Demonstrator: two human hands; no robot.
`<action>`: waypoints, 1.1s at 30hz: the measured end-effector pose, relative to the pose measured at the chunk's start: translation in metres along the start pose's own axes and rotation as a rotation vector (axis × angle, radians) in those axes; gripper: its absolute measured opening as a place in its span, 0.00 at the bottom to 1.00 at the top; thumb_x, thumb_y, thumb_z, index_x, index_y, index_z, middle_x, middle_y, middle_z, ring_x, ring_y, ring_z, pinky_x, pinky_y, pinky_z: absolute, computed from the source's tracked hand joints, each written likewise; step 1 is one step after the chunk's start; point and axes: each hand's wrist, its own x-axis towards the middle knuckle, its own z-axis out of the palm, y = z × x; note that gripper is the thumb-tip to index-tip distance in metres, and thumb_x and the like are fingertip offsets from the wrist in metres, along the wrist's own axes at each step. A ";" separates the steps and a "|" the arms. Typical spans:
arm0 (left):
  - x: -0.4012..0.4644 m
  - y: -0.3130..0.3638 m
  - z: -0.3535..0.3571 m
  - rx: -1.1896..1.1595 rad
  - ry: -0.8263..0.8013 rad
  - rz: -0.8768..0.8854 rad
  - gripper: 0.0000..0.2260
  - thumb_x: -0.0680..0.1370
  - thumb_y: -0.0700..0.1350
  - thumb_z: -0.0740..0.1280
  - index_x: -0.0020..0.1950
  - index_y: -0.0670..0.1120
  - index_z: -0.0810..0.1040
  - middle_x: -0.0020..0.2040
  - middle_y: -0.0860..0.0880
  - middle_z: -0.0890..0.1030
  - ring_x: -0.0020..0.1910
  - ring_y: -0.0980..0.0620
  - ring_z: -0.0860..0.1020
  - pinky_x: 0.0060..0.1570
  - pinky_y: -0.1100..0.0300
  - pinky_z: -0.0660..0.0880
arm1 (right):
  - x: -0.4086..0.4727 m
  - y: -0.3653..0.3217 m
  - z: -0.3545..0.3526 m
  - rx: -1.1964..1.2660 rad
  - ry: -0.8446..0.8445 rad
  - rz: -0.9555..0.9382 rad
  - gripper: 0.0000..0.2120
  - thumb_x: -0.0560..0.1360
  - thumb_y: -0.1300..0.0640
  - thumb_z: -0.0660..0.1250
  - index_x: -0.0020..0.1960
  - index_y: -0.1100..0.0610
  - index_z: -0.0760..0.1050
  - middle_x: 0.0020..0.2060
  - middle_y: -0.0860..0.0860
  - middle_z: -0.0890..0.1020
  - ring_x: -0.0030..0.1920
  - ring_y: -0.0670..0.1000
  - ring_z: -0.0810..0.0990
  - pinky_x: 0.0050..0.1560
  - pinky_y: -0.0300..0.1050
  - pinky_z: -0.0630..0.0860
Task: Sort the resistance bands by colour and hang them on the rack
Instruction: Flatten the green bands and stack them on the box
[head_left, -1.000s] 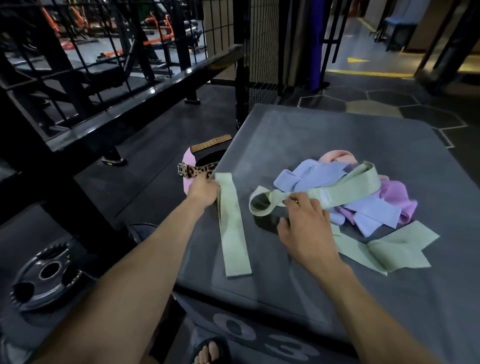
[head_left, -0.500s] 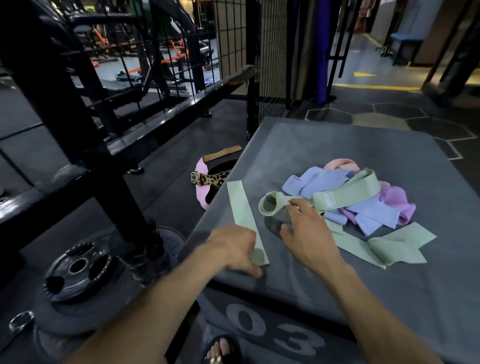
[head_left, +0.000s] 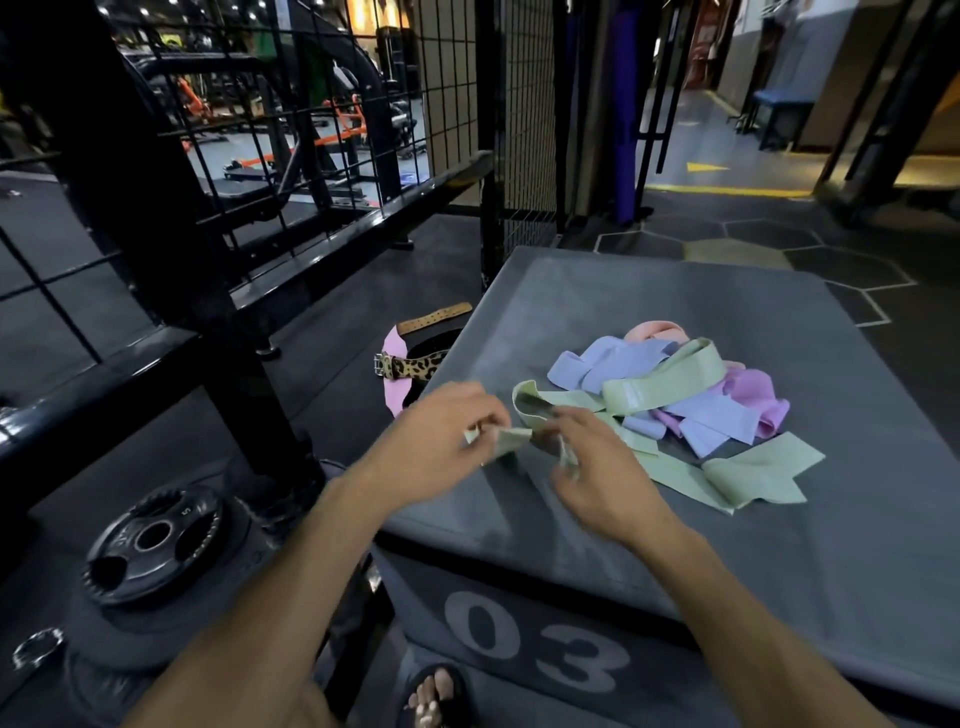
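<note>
A grey box (head_left: 649, 312) marked "03" carries a pile of bands (head_left: 675, 405), green, blue, purple and pink, beside a black rack (head_left: 156, 208). At its near left edge, the left hand (head_left: 441, 441) and right hand (head_left: 597, 467) each pinch a bunched green band (head_left: 511, 439) stretched between them, blurred.

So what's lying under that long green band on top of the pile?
Under the long green band lie lilac bands, a pink-purple one and a peach one; anything deeper is covered.
</note>
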 end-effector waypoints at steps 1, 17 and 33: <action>0.004 0.005 -0.011 -0.090 0.056 0.025 0.05 0.80 0.42 0.66 0.52 0.49 0.81 0.47 0.55 0.77 0.47 0.57 0.75 0.49 0.62 0.73 | -0.001 -0.010 -0.003 0.172 -0.006 -0.006 0.24 0.69 0.60 0.65 0.66 0.52 0.76 0.67 0.44 0.76 0.66 0.46 0.73 0.65 0.39 0.69; 0.048 -0.052 -0.024 -0.493 0.331 -0.552 0.08 0.80 0.37 0.69 0.51 0.47 0.86 0.38 0.52 0.85 0.32 0.56 0.81 0.38 0.57 0.81 | -0.004 -0.031 0.018 1.156 -0.410 0.484 0.09 0.81 0.65 0.65 0.58 0.69 0.74 0.50 0.65 0.85 0.44 0.62 0.84 0.44 0.52 0.82; -0.028 -0.104 -0.021 -0.710 0.112 -0.990 0.06 0.80 0.32 0.66 0.56 0.39 0.76 0.44 0.40 0.81 0.29 0.53 0.81 0.30 0.59 0.80 | 0.048 0.039 -0.010 0.566 0.244 0.589 0.04 0.75 0.60 0.73 0.45 0.58 0.78 0.37 0.54 0.84 0.25 0.49 0.77 0.27 0.38 0.72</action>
